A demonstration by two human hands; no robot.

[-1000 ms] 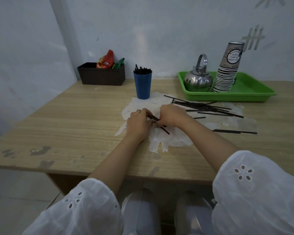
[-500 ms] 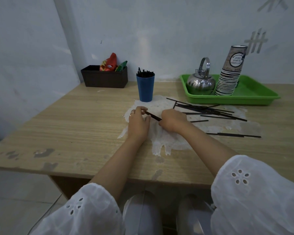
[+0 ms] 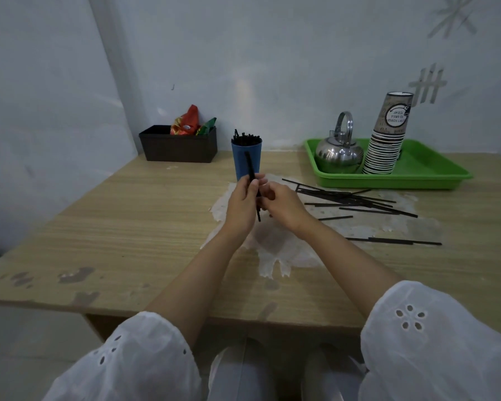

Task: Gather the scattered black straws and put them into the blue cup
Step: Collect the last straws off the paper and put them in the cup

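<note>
The left hand (image 3: 242,202) is closed round a black straw (image 3: 250,169), fingers wrapped about its middle; it may be more than 1 straw pressed together, I cannot tell. The straw stands almost upright over the wooden table (image 3: 128,227), its long axis running bottom to top with the upper end tipped slightly left and away and the lower end poking out beneath the palm. The right hand (image 3: 285,205) sits just beside it with curled fingers close against the lower half, but I cannot tell whether they pinch the straw or merely steady it. The blue cup (image 3: 240,160) stands straight ahead, just beyond both hands, and the left hand is the nearer one. From here the straw's upper end shows against the cup's front wall, below the rim, so I judge it must go up and forward before it can drop in. The cup's mouth is crowded with straw ends (image 3: 246,138), so the opening looks tight. The loose straws (image 3: 349,198) lie to the right of the hands, mostly pointing left to right in front of the green tray (image 3: 434,175), with 2 more (image 3: 394,241) lying nearer the table's front edge, all closer to the right hand.
</note>
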